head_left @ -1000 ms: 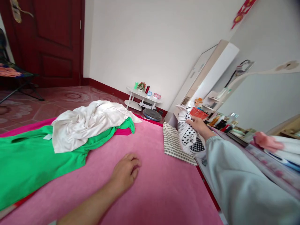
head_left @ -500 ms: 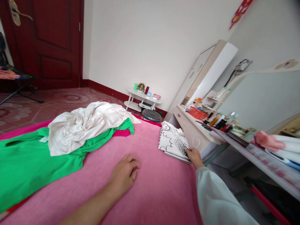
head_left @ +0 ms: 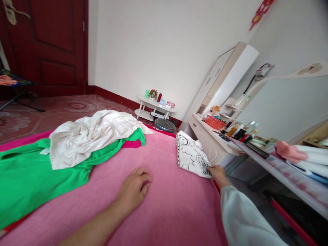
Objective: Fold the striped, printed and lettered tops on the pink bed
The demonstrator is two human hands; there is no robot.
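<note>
At the right edge of the pink bedspread (head_left: pixel 164 198), my right hand (head_left: pixel 218 174) pinches the near corner of a folded white T-shirt (head_left: pixel 191 155) with a black cartoon print. The T-shirt lies partly on the bed, beside the dressing table. My left hand (head_left: pixel 135 187) rests on the bedspread with loosely bent fingers, thumb apart, holding nothing. To its left a green T-shirt (head_left: pixel 48 184) is spread out, with a crumpled white garment (head_left: pixel 84 136) on top. A magenta piece of cloth (head_left: pixel 132 144) shows from under the green one.
A white dressing table (head_left: pixel 207 140) with a red basket (head_left: pixel 214 122) and several bottles stands to the right. Beside it, a shelf holds a pink cloth (head_left: pixel 290 151). A low white table (head_left: pixel 153 103) is by the far wall. A folding chair (head_left: pixel 17 85) stands near the dark red door (head_left: pixel 55 48).
My right hand has shifted slightly right and toward me, pulling the near corner of the folded T-shirt along. My left hand stays on the bedspread. The view has turned slightly.
</note>
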